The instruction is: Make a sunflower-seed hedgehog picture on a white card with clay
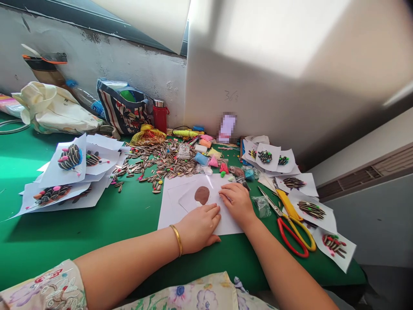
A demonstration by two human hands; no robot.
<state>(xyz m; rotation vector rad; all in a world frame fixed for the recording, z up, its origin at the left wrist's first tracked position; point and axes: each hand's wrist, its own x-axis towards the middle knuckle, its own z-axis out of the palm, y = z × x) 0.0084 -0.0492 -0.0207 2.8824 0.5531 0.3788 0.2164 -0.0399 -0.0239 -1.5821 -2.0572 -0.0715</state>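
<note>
On a white sheet of paper [172,200] lies a smaller clear-edged sheet with a flat brown clay shape [201,195] on it. My left hand [198,228], with a gold bangle [177,240] at its wrist, rests on the paper just below the brown shape. Its fingers lie stretched out and the thumb stands apart. To the right of the shape, my right hand [238,204] touches the paper with its fingers extended and slightly bent. Neither hand visibly grips anything. Part of the paper is hidden beneath both hands.
Loose sunflower seeds [174,161] and small clay packets [201,158] lie beyond the paper. Cards with seed hedgehogs stack at left [69,168] and right [311,209]. Scissors [295,232] and a yellow cutter [288,204] lie right. A red flask [159,117] and bags stand behind.
</note>
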